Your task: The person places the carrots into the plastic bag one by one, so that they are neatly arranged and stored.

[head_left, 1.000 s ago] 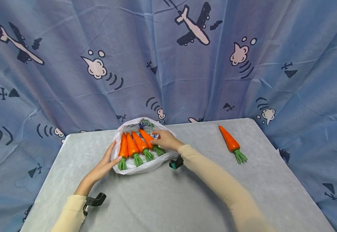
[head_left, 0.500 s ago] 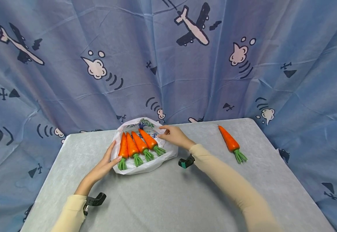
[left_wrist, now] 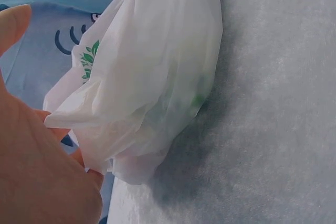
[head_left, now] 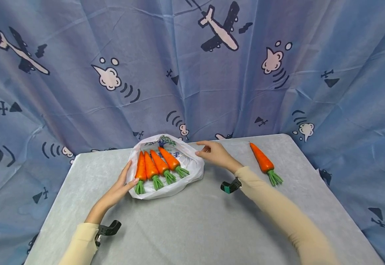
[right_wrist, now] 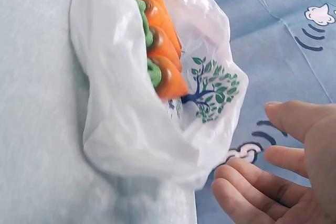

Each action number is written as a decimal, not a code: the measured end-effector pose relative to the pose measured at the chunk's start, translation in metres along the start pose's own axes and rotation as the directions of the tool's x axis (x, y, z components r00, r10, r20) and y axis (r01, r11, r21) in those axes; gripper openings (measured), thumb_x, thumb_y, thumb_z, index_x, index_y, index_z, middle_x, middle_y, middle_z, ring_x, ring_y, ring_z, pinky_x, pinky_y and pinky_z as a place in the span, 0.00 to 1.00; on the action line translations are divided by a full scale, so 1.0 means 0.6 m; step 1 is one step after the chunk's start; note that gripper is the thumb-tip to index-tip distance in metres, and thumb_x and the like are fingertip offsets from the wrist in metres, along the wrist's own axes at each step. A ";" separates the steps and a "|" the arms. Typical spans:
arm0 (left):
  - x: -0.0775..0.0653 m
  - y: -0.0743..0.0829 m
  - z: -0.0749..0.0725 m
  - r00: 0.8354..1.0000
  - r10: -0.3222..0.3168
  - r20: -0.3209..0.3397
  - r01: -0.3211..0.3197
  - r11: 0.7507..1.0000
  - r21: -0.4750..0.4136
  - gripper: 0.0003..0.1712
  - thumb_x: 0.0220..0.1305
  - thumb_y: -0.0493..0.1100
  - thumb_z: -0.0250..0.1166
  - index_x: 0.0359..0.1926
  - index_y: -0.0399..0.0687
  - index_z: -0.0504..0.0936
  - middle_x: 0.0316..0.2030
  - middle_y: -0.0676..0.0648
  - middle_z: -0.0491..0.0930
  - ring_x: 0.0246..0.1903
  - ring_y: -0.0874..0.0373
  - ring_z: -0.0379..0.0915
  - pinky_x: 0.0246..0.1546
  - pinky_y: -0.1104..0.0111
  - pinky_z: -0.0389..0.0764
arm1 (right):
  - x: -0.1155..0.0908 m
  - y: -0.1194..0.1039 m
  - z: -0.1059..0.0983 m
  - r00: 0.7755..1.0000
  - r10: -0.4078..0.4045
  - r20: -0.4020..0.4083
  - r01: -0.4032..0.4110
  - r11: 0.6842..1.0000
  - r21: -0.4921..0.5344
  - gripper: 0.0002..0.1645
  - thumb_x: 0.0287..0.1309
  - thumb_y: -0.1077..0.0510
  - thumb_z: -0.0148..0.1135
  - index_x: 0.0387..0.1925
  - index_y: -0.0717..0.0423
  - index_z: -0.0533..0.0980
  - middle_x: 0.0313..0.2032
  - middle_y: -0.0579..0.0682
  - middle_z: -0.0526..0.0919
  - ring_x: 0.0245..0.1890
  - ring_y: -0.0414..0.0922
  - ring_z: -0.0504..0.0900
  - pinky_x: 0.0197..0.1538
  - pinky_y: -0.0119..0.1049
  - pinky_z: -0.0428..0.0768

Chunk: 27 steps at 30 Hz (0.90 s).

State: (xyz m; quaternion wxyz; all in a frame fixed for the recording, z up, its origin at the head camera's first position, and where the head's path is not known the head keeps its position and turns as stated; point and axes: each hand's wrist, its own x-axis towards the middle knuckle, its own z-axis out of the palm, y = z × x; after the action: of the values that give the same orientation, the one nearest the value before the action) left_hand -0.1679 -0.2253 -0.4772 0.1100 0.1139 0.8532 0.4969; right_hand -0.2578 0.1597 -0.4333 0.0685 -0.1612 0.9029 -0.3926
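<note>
A white plastic bag (head_left: 197, 171) lies with its mouth wide, a green and blue tree print showing inside. Several orange carrots (head_left: 151, 165) with green tops lie side by side in it. My left hand (head_left: 114, 191) is at the bag's left rim, thumb and fingers spread apart. In the left wrist view, that hand's fingertips (left_wrist: 94, 178) are partly hidden behind the bag's film. My right hand (head_left: 217, 152) is just beyond the bag's right rim, fingers loosely bent and holding nothing. In the right wrist view, a gap shows between my right hand (right_wrist: 268, 182) and the bag.
Another carrot (head_left: 262, 159) lies on the grey table (head_left: 186, 228), to the right of my right hand. Behind the table's far edge hangs a blue curtain (head_left: 192, 73) printed with planes. Each wrist wears a black strap mount.
My right hand has let go of the rightmost carrot in the bag and drawn right, out past the bag's rim. The left hand has stayed in place.
</note>
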 end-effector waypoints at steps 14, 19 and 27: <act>0.000 -0.003 -0.001 1.000 0.008 -0.003 -0.008 1.000 -0.009 0.48 0.73 0.50 0.54 0.79 0.58 0.30 0.79 0.39 0.27 0.77 0.34 0.24 0.70 0.30 0.37 | -0.065 0.067 -0.055 0.997 0.055 -0.059 -0.055 0.998 -0.007 0.31 0.63 0.47 0.64 0.65 0.53 0.73 0.39 0.55 0.87 0.36 0.50 0.83 0.36 0.34 0.79; -0.002 -0.003 -0.002 1.000 0.005 -0.003 -0.005 1.000 -0.010 0.48 0.73 0.50 0.53 0.79 0.59 0.30 0.79 0.38 0.27 0.77 0.33 0.24 0.70 0.29 0.37 | -0.079 0.090 -0.068 0.994 0.083 -0.075 -0.084 0.996 -0.001 0.31 0.64 0.46 0.64 0.65 0.52 0.73 0.39 0.55 0.87 0.37 0.54 0.85 0.38 0.34 0.80; -0.003 -0.002 -0.002 1.000 0.008 -0.005 -0.008 1.000 -0.004 0.48 0.73 0.50 0.54 0.79 0.58 0.30 0.79 0.39 0.27 0.77 0.33 0.24 0.70 0.29 0.37 | -0.105 0.124 -0.090 0.992 0.115 -0.047 -0.112 0.992 0.058 0.35 0.64 0.45 0.63 0.68 0.56 0.69 0.45 0.65 0.85 0.41 0.59 0.84 0.46 0.51 0.85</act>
State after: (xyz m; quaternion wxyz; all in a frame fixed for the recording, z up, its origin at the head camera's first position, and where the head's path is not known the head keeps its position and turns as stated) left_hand -0.1668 -0.2273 -0.4775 0.1060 0.1157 0.8521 0.4993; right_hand -0.2300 0.2661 -0.4510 0.0724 -0.0975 0.9009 -0.4166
